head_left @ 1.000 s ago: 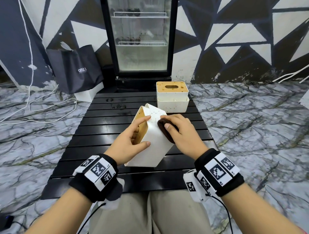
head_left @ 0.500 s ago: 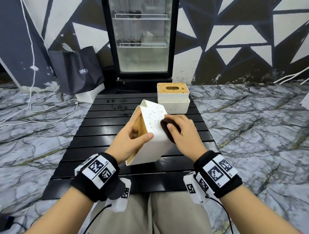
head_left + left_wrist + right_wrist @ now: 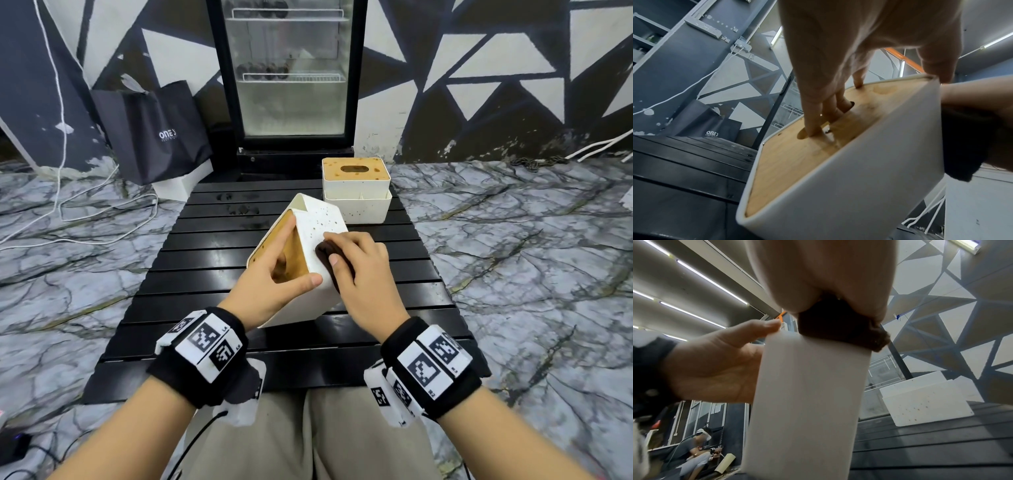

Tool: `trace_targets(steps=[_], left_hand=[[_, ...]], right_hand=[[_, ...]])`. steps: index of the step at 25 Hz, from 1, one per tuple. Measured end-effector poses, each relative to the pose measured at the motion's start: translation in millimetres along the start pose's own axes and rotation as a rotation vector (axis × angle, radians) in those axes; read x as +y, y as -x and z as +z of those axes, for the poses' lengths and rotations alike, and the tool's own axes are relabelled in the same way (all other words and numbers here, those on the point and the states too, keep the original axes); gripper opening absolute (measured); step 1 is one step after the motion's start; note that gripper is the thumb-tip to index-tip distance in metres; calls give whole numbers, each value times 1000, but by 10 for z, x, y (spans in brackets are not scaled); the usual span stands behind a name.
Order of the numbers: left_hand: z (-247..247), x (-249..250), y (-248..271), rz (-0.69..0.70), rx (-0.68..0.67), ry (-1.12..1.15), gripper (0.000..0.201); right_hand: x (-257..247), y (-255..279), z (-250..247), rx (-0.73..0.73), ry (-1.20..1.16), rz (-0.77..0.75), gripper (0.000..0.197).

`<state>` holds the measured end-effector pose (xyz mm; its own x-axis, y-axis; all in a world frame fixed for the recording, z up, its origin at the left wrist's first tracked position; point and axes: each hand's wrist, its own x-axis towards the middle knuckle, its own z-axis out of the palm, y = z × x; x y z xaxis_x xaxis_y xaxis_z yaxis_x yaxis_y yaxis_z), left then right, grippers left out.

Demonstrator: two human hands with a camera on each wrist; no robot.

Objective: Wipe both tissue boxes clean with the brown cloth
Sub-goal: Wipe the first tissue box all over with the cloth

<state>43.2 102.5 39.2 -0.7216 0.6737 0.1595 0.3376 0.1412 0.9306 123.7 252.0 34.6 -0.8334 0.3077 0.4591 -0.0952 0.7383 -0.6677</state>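
The near box (image 3: 301,274) is held tilted above the counter (image 3: 205,260) by the left hand (image 3: 270,284), fingers hooked in its slot. On its right face, the cloth (image 3: 325,253) is pressed by the right hand (image 3: 363,270). Its spotted far end lies just beyond the cloth; the second box (image 3: 356,195) stands behind.

Two bare arms with black bands

Each wrist wears a black band (image 3: 202,356) with white blocks showing black square patterns (image 3: 432,363). A thin black cable (image 3: 197,442) hangs from the left one. The trousers (image 3: 308,435) are tan.
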Motion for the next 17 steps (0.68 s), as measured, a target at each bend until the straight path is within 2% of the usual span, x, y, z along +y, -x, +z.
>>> trace_targets(steps=[3, 7, 10, 14, 17], left_hand=[[-12, 17, -19, -3, -30, 36, 100], [13, 59, -43, -8, -38, 31, 97], [17, 78, -50, -3, -45, 26, 95], [-24, 74, -28, -8, -48, 58, 91], [-32, 68, -21, -6, -39, 78, 87]], right_hand=[[95, 47, -48, -11, -34, -7, 39], [92, -79, -57, 4, -38, 62, 35], [-8, -53, -4, 4, -49, 5, 41], [47, 81, -12, -30, -67, -68, 39], [104, 19, -45, -28, -53, -27, 40]])
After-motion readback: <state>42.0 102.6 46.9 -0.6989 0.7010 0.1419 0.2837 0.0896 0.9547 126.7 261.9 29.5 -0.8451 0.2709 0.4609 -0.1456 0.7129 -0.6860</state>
